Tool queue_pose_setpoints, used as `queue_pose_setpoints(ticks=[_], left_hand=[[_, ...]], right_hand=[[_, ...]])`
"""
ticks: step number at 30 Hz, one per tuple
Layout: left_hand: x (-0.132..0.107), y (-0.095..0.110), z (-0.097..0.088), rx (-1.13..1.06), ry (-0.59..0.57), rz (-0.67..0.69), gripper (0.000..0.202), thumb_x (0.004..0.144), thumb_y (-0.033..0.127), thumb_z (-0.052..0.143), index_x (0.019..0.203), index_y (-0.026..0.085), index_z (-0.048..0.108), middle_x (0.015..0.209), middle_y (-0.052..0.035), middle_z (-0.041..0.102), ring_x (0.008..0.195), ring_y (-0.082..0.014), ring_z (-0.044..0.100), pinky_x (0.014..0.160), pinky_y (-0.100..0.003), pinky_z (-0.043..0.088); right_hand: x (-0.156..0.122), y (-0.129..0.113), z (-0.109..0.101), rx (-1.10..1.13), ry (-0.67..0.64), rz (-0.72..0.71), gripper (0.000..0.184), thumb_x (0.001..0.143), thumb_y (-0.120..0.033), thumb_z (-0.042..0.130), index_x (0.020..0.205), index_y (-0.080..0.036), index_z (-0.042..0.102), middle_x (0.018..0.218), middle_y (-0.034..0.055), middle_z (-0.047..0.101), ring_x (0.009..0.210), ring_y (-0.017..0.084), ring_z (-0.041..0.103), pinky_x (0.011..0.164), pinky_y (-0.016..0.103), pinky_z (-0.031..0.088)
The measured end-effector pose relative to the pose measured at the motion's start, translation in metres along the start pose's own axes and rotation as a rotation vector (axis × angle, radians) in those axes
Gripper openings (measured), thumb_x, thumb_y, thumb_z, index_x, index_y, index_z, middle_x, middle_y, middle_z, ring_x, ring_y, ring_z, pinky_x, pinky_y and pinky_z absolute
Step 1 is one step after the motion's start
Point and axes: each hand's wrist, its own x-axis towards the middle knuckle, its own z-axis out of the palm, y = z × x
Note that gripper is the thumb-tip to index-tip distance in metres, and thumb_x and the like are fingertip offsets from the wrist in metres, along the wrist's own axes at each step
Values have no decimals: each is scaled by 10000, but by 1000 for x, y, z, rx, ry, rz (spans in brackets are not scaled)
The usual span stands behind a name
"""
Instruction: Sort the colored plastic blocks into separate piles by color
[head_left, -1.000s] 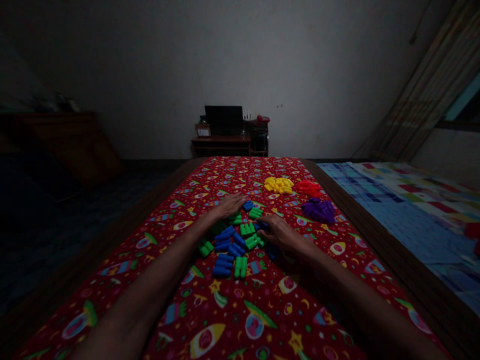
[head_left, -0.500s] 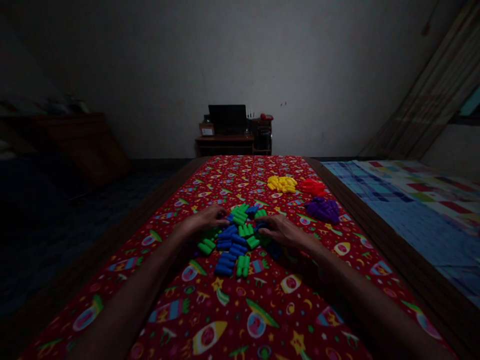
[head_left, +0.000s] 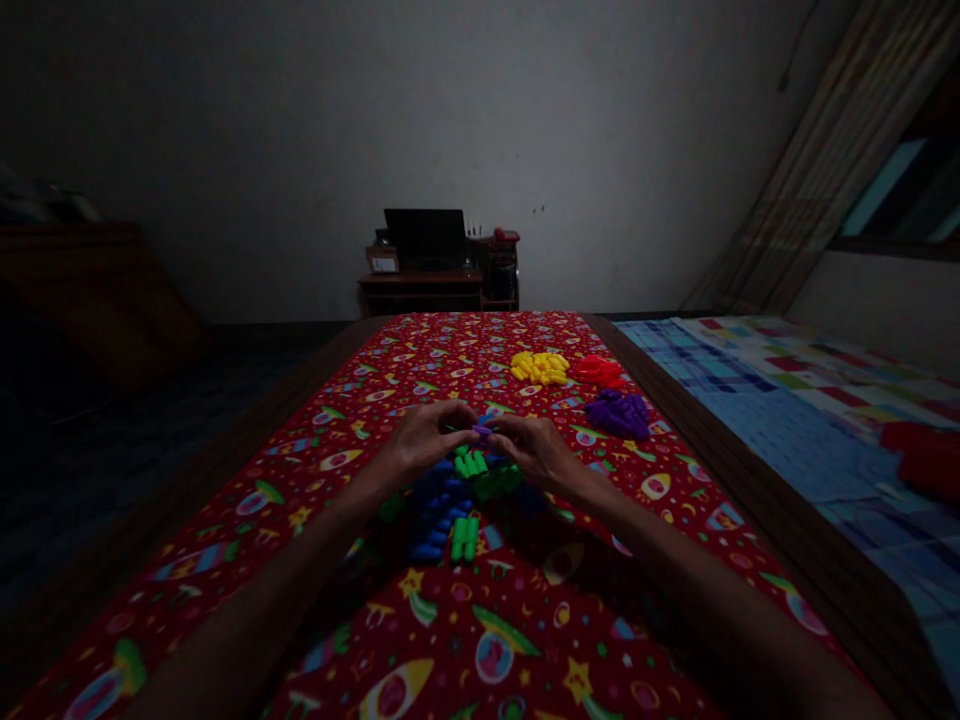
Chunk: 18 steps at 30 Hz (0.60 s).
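A small purple toy block [head_left: 482, 431] is pinched between the fingertips of my left hand [head_left: 429, 437] and my right hand [head_left: 534, 447]. Both hands meet just above a loose pile of blue blocks [head_left: 437, 510] and green blocks [head_left: 465, 538], which they partly hide. The block's exact shape is hard to make out between the fingers. Beyond my right hand lie a heap of purple blocks [head_left: 618, 413], a heap of red blocks [head_left: 599, 372] and a heap of yellow blocks [head_left: 539, 368].
A red patterned cloth [head_left: 420, 630] covers the long table or bed. At the far wall stands a desk [head_left: 420, 290] with a dark monitor [head_left: 425, 238]. To the right is a bed with blue checked bedding [head_left: 712, 400]; a wooden cabinet [head_left: 82, 290] stands at the left.
My hands, earlier apart on either side of the blue and green pile, have come together over it and now hold a purple block. The view has turned slightly right.
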Motion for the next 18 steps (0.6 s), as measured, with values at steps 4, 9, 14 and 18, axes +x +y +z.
queue_pose_setpoints(ticks=[4,9,14,18], left_hand=[[-6,15,16,106,20,95,301,820,390,563,1020,185,656,971,-52,729,885,-210,691,795,-335,566],[-19,18,29,253,-44,320,300,908,332,496,1165,217,601,1140,-71,680,1072,-217,635,945,-367,515],[-40,35,60,363,-276,533,345,945,319,475,1275,244,540,1351,-87,563,1311,-225,460,1102,-409,381],[-47,33,79,542,-356,586,356,918,369,528,1260,271,544,1392,-56,531,1384,-266,352,1178,-513,176]], right_hand=[[8,10,-29,-193,76,61,273,918,-272,486,943,-140,724,793,57,710,677,139,609,614,221,378],[2,47,-101,-615,309,413,340,920,-340,463,902,-138,735,892,127,726,780,196,632,675,265,395],[-26,84,-143,-833,318,759,348,910,-300,435,939,-98,718,946,199,699,871,254,627,719,311,405],[-36,94,-145,-825,229,818,352,900,-309,427,934,-91,701,889,203,675,851,279,623,697,337,402]])
